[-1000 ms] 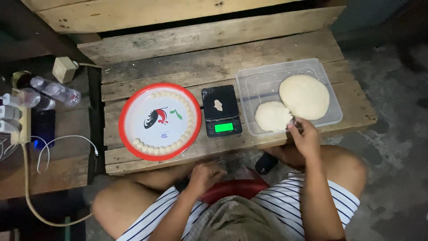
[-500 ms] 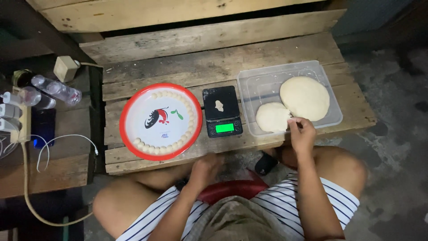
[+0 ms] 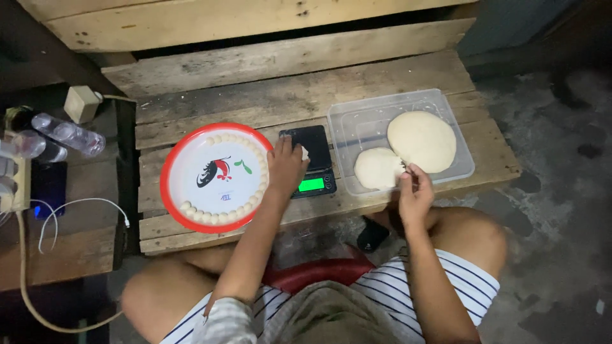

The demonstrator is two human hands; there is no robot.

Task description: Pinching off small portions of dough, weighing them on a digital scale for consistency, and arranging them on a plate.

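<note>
My left hand (image 3: 285, 167) reaches over the small black scale (image 3: 310, 160) and its fingers close around the little piece of dough (image 3: 305, 153) lying on it. My right hand (image 3: 413, 190) pinches at the edge of the smaller dough lump (image 3: 377, 167) in the clear plastic tub (image 3: 357, 124). A larger flat dough round (image 3: 421, 141) lies beside it in the same tub. To the left sits a red-rimmed white round tray (image 3: 175, 194) with several small dough balls lined along its rim.
Everything stands on a rough wooden pallet bench (image 3: 255, 95). At the far left are plastic bottles (image 3: 67, 134), a power strip (image 3: 16, 185) with white cables, and a phone (image 3: 48, 188). My knees and a red stool (image 3: 312, 274) are below the bench.
My left hand has risen from my lap onto the scale and taken the dough piece. My right hand stays at the small dough lump.
</note>
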